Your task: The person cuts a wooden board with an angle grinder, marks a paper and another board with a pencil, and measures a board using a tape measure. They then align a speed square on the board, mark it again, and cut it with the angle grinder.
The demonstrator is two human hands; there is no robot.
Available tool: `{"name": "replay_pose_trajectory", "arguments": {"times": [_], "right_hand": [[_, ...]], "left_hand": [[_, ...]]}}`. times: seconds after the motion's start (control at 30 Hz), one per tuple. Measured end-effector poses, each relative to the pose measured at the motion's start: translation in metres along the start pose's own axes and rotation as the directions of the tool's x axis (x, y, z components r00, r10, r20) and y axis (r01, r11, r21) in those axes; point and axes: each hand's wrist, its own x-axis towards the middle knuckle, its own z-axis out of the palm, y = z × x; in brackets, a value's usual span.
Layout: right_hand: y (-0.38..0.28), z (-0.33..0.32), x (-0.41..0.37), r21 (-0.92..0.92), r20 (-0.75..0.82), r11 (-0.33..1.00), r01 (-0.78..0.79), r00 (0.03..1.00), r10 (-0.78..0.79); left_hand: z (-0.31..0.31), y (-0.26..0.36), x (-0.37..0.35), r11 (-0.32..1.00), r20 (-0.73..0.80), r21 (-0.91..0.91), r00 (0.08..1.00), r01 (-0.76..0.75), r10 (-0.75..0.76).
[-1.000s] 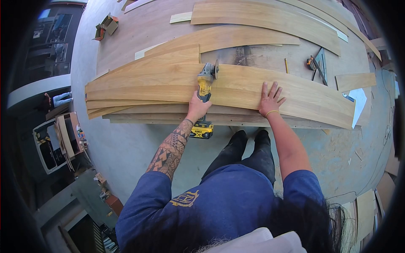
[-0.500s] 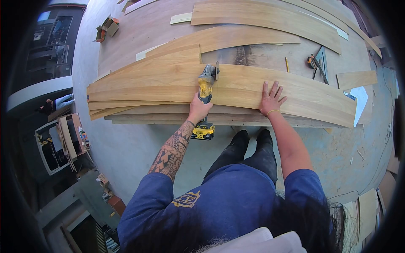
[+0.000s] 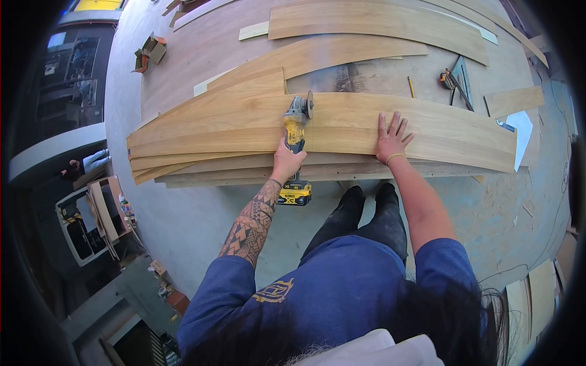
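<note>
Centre: left hand (image 3: 289, 161) wraps grip round grinder (image 3: 295, 129); centre-right: right hand (image 3: 392, 143) splays open on board (image 3: 345, 125); snagged disc (image 3: 310, 105) could jolt board.

On the yellow battery (image 3: 295, 194) at the near end of the grinder (image 3: 295, 127) I grip, I read XR and, as best I can tell, DEWALT; nearer me than the grinder, my blue shirt (image 3: 348, 274) bears a gold emblem (image 3: 274, 291).

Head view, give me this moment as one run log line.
left hand: holding grinder | right hand: spread on board | pencil: beyond board
</note>
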Motion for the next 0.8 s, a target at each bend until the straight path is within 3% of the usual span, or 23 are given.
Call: {"name": "replay_pose_trajectory", "arguments": {"times": [0.27, 0.8], "right_hand": [[0.000, -0.007, -0.004, 0.013, 0.048, 1.000, -0.006, 0.999, 0.005], [0.002, 0.009, 0.005, -0.016, -0.021, 1.000, 0.005, 1.000, -0.006]], "left_hand": [[-0.003, 0.014, -0.011, 1.000, 0.016, -0.012, 1.000, 0.018, -0.017], [-0.003, 0.014, -0.021, 1.000, -0.002, -0.011, 1.000, 0.007, -0.007]]}}
